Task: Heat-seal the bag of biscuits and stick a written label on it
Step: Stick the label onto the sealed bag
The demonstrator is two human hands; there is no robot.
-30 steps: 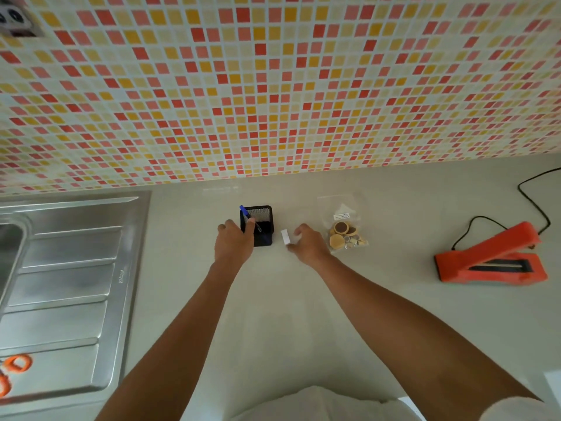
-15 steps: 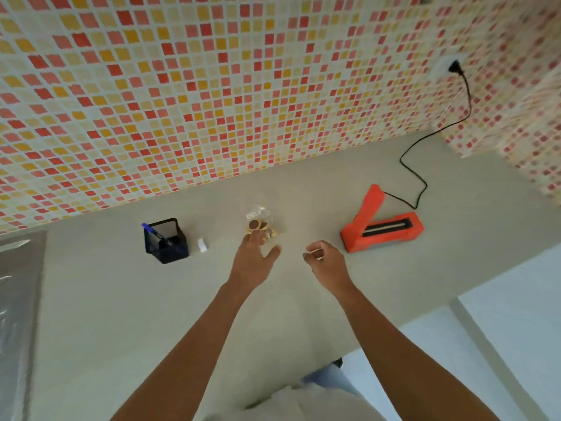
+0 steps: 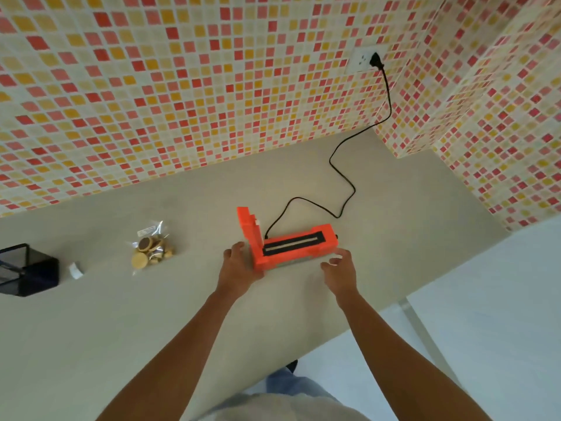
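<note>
From the head camera, the orange heat sealer (image 3: 288, 244) sits on the pale worktop (image 3: 394, 208) with its lid standing upright at the left end, so the dark sealing strip lies exposed. Its black cord (image 3: 343, 183) runs back to a plug in the wall socket (image 3: 364, 59).

The left hand (image 3: 239, 265) rests against the hinge end, fingers loosely spread and not closed round anything. The right hand (image 3: 338, 268) hangs just beside the other end, fingers curled and parted, holding nothing; whether it touches the casing cannot be told.

The bag of biscuits (image 3: 151, 250) lies well apart to the left, flat on the worktop, with a small white sticker already near its top edge. Further left are a white roll (image 3: 75, 270), probably the labels, and a black mesh pen holder (image 3: 27, 270).

The step in hand looks like positioning the sealer. To do it well:
- grip both ends of the base, not the raised lid, which could drop shut;
- slide rather than lift, keeping slack in the cord;
- keep fingertips off the strip, which may be hot;
- leave room in front for the bag's open mouth to lie flat across the strip.
</note>
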